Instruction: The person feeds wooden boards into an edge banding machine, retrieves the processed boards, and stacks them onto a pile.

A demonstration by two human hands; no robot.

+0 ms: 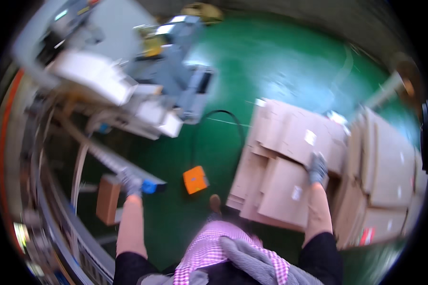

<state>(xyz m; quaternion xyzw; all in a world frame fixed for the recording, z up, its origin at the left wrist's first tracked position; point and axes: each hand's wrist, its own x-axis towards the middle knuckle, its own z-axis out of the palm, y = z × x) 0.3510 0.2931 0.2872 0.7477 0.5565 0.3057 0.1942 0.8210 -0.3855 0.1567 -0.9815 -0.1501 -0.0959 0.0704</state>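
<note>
My left hand, in a grey glove, is at a metal rail near its blue end piece. Motion blur smears its fingers, so I cannot tell whether they grip the rail. A small brown cardboard box is just beside that hand. On the other side my right hand, gloved in grey too, reaches onto a stack of flattened cardboard boxes. Its fingers stretch forward over the upper cardboard sheets near their edge, looking flat rather than wrapped round anything.
An orange foot-pedal-like box with a black cable lies on the green floor. Another flattened-carton stack stands at the right. Grey machinery with white boxes is at the far left, above a curved conveyor-like frame.
</note>
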